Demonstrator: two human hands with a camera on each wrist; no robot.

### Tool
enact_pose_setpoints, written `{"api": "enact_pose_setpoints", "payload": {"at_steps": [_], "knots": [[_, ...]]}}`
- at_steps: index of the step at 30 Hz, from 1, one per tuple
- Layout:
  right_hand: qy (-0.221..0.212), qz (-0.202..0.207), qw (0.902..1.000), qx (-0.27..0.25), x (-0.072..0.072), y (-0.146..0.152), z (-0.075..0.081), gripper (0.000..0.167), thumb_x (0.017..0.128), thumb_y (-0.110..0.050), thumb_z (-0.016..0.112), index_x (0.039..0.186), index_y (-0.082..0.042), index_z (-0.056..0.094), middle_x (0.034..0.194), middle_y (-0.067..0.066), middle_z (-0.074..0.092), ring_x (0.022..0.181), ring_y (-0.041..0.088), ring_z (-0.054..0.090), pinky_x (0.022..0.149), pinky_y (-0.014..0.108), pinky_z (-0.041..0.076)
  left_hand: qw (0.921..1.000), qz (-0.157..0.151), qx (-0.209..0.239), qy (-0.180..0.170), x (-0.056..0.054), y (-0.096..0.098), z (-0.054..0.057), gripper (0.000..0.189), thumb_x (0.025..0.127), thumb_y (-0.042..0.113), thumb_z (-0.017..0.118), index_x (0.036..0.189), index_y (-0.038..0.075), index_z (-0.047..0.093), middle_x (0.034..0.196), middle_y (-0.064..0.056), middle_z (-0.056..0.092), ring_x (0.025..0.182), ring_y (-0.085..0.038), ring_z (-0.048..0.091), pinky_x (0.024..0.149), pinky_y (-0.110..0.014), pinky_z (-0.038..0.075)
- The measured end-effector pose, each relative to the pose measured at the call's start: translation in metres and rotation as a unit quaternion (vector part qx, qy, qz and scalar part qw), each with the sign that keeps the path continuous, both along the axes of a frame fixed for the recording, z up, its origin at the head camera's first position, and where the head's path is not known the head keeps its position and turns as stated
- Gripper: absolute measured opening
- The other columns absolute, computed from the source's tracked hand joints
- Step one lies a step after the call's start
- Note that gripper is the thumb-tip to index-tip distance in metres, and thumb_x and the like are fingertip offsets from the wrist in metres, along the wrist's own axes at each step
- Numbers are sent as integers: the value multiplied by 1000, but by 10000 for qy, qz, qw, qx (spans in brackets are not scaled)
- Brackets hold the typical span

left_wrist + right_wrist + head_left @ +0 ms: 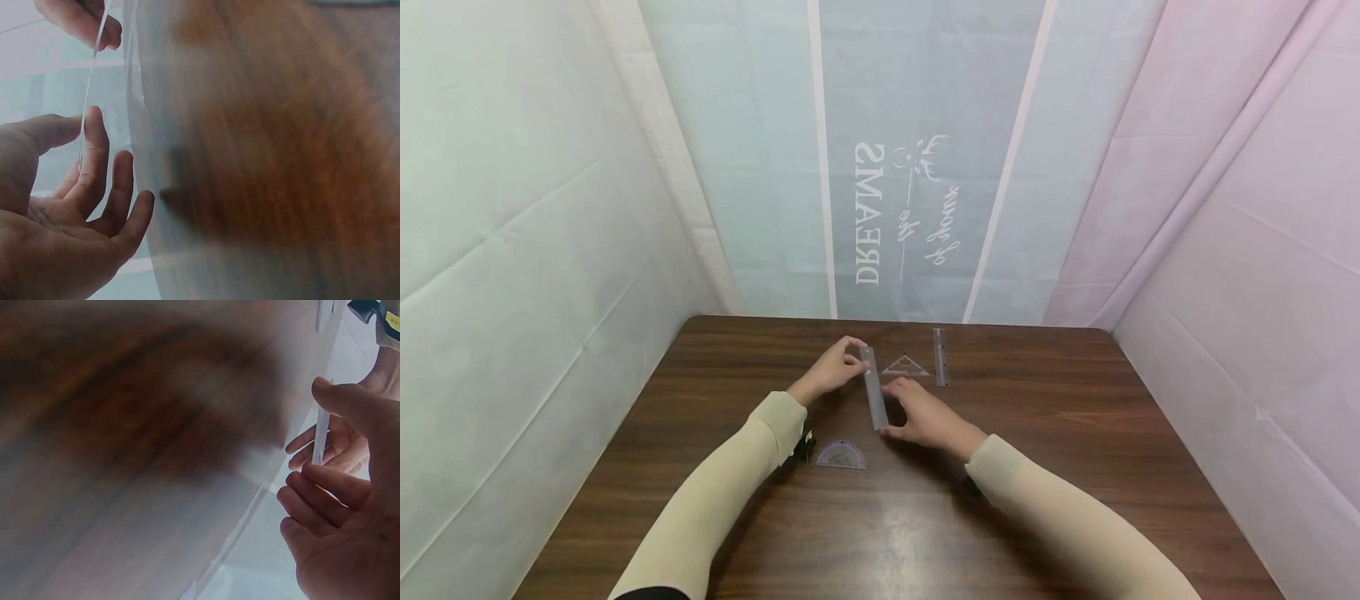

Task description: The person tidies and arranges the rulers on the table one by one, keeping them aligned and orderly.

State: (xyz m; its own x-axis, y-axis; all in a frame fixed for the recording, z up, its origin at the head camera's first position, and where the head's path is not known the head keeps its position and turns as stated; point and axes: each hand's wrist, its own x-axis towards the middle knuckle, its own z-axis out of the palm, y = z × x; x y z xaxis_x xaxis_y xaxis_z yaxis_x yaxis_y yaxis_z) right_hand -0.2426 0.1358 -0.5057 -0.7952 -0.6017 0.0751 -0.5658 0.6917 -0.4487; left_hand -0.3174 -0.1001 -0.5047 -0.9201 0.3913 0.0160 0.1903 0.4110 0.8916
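Note:
A clear straight ruler (874,390) is held above the table between both hands, tilted slightly from straight ahead in the head view. The left hand (835,368) pinches it near its far end between thumb and fingers. In the left wrist view the ruler (90,81) shows edge-on as a thin line, and that hand's other fingers are spread apart. At the near part the right hand (927,415) grips the ruler, thumb at the near end and fingertips along the side. The right wrist view shows the ruler (321,434) between thumb and index finger.
Right of the held ruler, a clear set square (906,372) lies on the brown wooden table (1060,417). Beside it is another clear ruler (941,358). A clear protractor with purple markings (841,455) lies nearer, by the left wrist. Cloth walls (760,167) enclose the table's back and sides.

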Motion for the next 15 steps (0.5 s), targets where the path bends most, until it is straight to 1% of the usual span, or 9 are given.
{"api": "enact_pose_setpoints", "payload": {"at_steps": [4,8,11,13,15], "knots": [[-71,-2,10000,-51,7,6,-1,76,93,-32,87,151,4,55,150,18,57,141,34,54,115,50,48,9999,-158,-30,19,5,2,-2,40,107,11,68,142,2,51,110,-20,78,101,-39,73,64,-28,48],[-34,-19,10000,-70,15,11,-1,74,92,-32,88,149,4,56,147,17,59,136,31,57,112,49,50,9985,-517,-140,68,9,3,0,44,107,11,68,146,1,50,115,-21,76,103,-42,72,65,-30,50],[40,-48,10000,-56,20,14,-1,73,92,-32,88,148,2,58,144,15,60,134,29,58,111,48,51,9961,-828,-258,182,11,3,2,47,107,11,68,149,1,49,117,-20,76,105,-38,72,73,-33,51],[53,-76,9999,-49,23,16,0,74,91,-33,89,149,2,58,144,14,60,133,29,58,111,48,52,9939,-1021,-333,235,13,2,3,50,107,12,69,150,1,48,118,-18,76,110,-33,72,82,-34,53],[62,-97,9999,-37,26,18,0,75,91,-34,89,148,2,58,143,14,60,133,29,59,110,48,52,9916,-1208,-372,279,15,2,5,52,107,13,69,152,0,46,118,-17,76,114,-31,71,91,-38,53]]}}
